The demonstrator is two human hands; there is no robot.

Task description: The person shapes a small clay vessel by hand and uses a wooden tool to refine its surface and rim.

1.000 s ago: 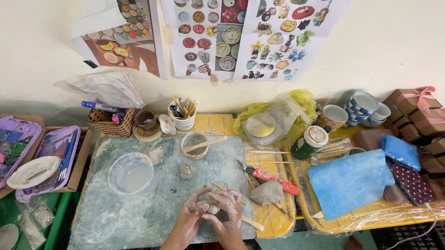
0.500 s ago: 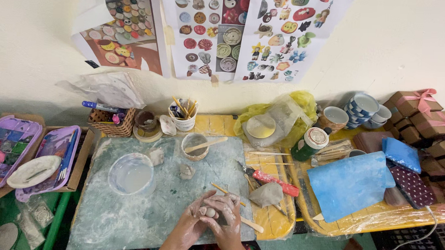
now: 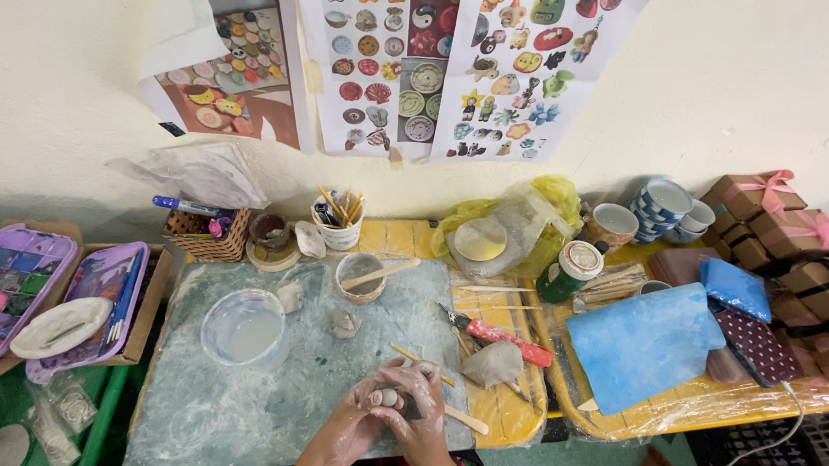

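Both hands work one piece. Our left hand (image 3: pixel 357 422) cups a small clay lump (image 3: pixel 388 397) from the left, fingers curled around it; our right hand (image 3: pixel 419 406) closes over it from the right. We judge shaping is underway; next calls for even pressure. The lump looks pale, smooth and rounded, held just above the clay-smeared work board (image 3: pixel 271 393).

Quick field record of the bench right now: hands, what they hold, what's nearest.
left hand: cupped against the right, on the clay lump
right hand: wrapped over the same lump
clay lump: small, pale, between both hands
wooden stick: on the slab, passing under the right hand
work slab: grey, dusted with clay
water bowl: clear, up-left of the hands
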